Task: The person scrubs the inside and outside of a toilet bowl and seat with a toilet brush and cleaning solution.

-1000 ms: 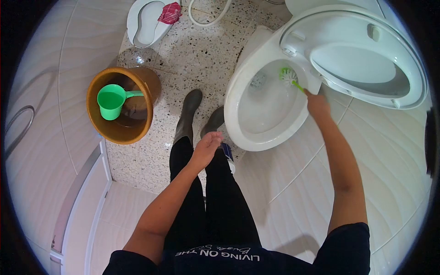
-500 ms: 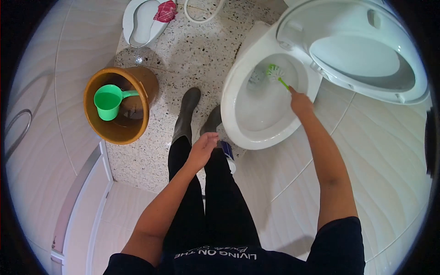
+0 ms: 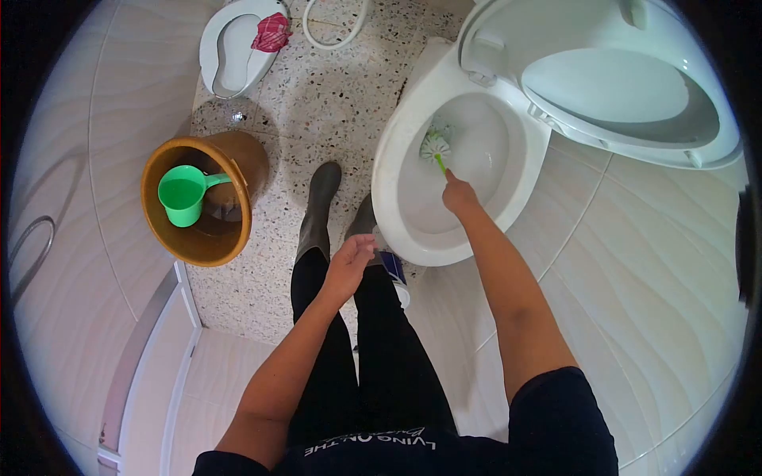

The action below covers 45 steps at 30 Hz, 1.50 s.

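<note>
While the left hand (image 3: 349, 258) hangs open, the right hand (image 3: 459, 194) grips a brush (image 3: 436, 148) (green-handled) inside the toilet bowl (image 3: 393, 159).

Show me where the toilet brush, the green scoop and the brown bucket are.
toilet brush (image 3: 435, 147), head view, on its bristle head.
green scoop (image 3: 181, 196), head view, on its cup.
brown bucket (image 3: 238, 159), head view, on its outer wall.

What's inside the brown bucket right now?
The brown bucket holds a green dipper, handle pointing toward the toilet, apparently over dark water. The dipper and the near wall hide the bucket's bottom.
</note>
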Each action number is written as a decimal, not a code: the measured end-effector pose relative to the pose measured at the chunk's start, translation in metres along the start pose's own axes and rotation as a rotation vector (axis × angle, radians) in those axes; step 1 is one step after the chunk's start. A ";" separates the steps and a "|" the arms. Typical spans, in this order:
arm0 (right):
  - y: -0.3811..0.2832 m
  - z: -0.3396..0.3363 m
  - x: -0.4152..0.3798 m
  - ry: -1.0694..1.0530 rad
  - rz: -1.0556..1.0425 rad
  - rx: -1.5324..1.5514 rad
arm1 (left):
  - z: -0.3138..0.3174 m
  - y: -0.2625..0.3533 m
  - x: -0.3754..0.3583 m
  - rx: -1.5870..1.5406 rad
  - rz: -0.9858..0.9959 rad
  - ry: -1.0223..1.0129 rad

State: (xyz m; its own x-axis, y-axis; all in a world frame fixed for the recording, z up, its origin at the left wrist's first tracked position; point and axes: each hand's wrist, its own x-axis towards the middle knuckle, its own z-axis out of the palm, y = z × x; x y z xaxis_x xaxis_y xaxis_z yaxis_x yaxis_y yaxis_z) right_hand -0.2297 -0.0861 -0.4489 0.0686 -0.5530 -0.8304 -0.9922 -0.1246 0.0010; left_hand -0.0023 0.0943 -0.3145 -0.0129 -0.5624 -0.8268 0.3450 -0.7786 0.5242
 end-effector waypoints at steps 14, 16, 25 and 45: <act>-0.027 -0.011 0.017 -0.315 0.172 0.885 | 0.007 -0.018 0.003 -0.017 -0.031 -0.033; -0.030 -0.010 0.015 -0.296 0.182 0.915 | 0.008 -0.015 0.004 -0.010 -0.036 -0.035; 0.011 -0.017 -0.056 -0.162 0.236 1.030 | -0.026 -0.018 -0.033 0.206 -0.003 -0.034; -0.060 0.014 -0.124 -0.197 0.219 1.900 | -0.056 0.034 -0.031 0.975 0.130 -0.320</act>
State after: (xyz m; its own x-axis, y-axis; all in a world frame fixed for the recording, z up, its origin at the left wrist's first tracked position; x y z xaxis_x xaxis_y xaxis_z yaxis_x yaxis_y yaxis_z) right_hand -0.1800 0.0016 -0.3532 0.0698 -0.3278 -0.9422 0.2166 0.9269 -0.3064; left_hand 0.0619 0.1007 -0.2824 -0.3281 -0.5948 -0.7339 -0.5471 -0.5137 0.6609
